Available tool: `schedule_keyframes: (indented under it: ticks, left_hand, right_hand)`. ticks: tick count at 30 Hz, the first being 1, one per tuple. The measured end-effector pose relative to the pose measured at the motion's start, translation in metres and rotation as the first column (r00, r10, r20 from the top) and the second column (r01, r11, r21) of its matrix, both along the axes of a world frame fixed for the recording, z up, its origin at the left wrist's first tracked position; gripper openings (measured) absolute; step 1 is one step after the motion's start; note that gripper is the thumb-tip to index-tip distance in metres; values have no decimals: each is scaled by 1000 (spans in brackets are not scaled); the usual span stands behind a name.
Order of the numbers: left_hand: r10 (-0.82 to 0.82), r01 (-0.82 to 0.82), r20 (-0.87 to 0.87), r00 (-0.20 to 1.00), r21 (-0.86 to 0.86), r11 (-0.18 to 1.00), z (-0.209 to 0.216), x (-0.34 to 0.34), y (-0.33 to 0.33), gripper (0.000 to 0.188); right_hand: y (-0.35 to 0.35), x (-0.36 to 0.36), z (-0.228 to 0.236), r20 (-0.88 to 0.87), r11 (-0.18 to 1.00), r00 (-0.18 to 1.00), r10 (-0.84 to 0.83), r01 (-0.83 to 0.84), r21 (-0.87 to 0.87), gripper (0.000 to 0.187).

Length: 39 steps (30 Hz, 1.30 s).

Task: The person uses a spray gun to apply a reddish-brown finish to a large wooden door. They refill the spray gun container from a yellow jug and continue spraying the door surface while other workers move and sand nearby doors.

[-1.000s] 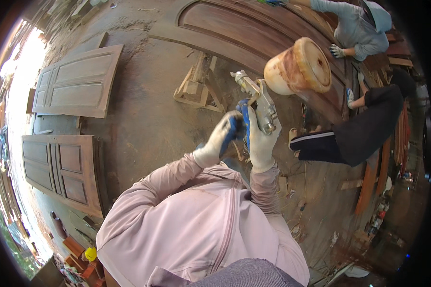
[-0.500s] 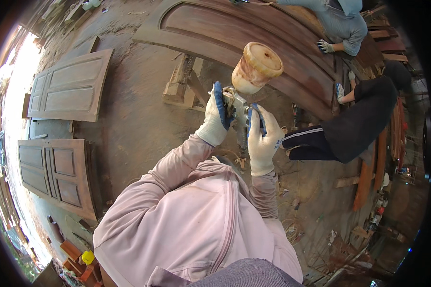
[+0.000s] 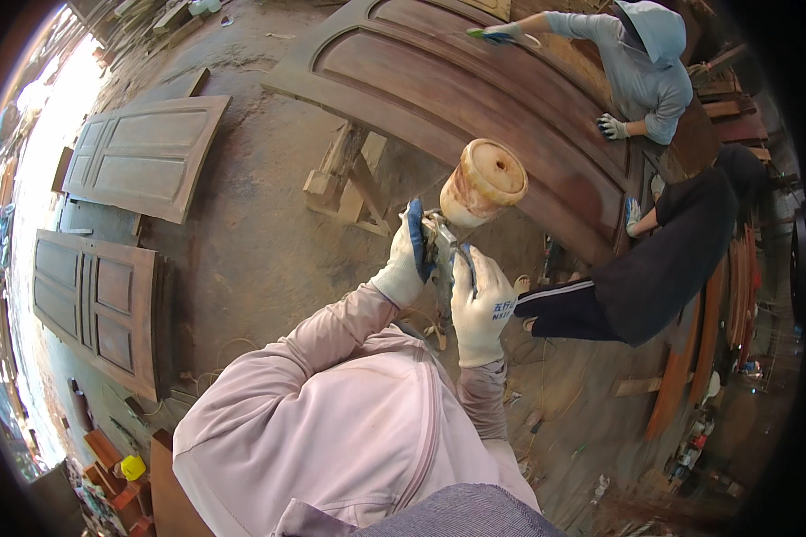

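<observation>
A metal spray gun (image 3: 444, 238) is held up in front of my chest. On top of it sits a stained white cup (image 3: 480, 185) with a lid that has a small dark hole. My left hand (image 3: 400, 265), in a white glove with a blue palm, is closed around the gun's left side. From the right, my right hand (image 3: 480, 309), gloved alike, pinches the gun's other side below the cup. Its fingertips are partly hidden, and I cannot make out which part they grip.
A large arched wooden door panel (image 3: 439, 80) lies on a wooden trestle (image 3: 336, 174) ahead. A person in a light hooded top (image 3: 647, 76) rests hands on it; another in dark clothes (image 3: 667, 255) bends at its right end. Panelled doors (image 3: 98, 300) lean at the left.
The spray gun, cup and both my hands sit a little lower in view. The view has shifted, and the hooded person's outstretched arm now shows over the door panel.
</observation>
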State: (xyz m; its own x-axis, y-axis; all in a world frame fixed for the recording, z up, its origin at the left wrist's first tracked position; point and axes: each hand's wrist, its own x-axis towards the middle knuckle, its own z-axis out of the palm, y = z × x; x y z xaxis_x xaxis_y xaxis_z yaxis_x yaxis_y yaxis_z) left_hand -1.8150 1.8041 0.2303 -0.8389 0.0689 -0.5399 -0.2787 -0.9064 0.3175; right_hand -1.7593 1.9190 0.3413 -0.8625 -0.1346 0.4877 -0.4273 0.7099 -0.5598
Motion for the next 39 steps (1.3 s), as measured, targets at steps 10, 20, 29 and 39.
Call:
schedule_keyframes:
  ticks: [10,20,29,39]
  left_hand:
    - [-16,17,-25,1000,50,999,-11,11,45,45]
    - [-277,107,-208,938,-586,803,-20,37,34,50]
    - [-195,155,45,980,-789,594,-107,47,-44,41]
    - [-986,420,57,156,-908,14,-102,-32,-6,59]
  right_hand:
    - [39,-8,-56,255,907,904,343,-248,-339,58]
    - [75,-8,-79,375,711,748,547,-180,-680,49]
    - [67,-67,-67,402,716,665,629,-295,-633,46]
    - [-86,-303,27,374,580,605,703,-183,-794,27]
